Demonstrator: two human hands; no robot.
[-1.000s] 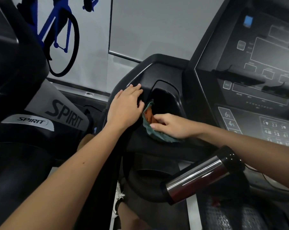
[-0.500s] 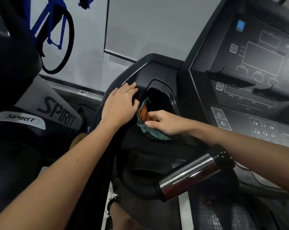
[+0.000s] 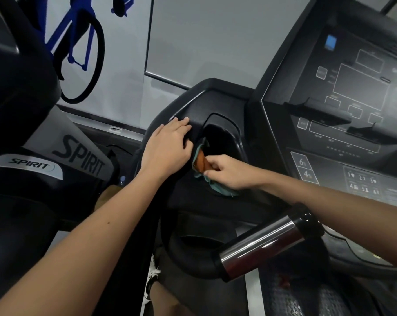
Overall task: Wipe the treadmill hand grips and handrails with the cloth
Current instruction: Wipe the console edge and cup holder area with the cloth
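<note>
The right grip point(image 3: 229, 172) is curled, fingertips and thumb pinching the cloth point(image 3: 201, 164). The left grip point(image 3: 167, 147) lies flat and relaxed on the black housing point(image 3: 206, 99), holding nothing, just bracing.

Change vs 1 s ago: the right grip has crept a bit up and left, twd the lip of the cup pocket point(image 3: 218, 137), and now sits just beside the left grip. The cloth is more bunched, w/ more of its orange face showing. The left grip has barely shifted. Prob. a short rub along the pocket rim, though the dark plastic hides the exact contact line.

For the task, this is trim around the pocket, not grips or rails. The chrome handlebar point(image 3: 266, 242) is nearer the camera and well apart from the cloth, w/ no hand on it. The black handrail loop point(image 3: 186, 265) below is likewise untouched. So the main surfaces look still to do.

The cloth is a small, soft, crumpled rag, teal outside and orange inside. Its teal edge trails under the right grip onto the housing, at the pocket's lower-left rim. The console panel point(image 3: 352, 99) is off to the right.
</note>
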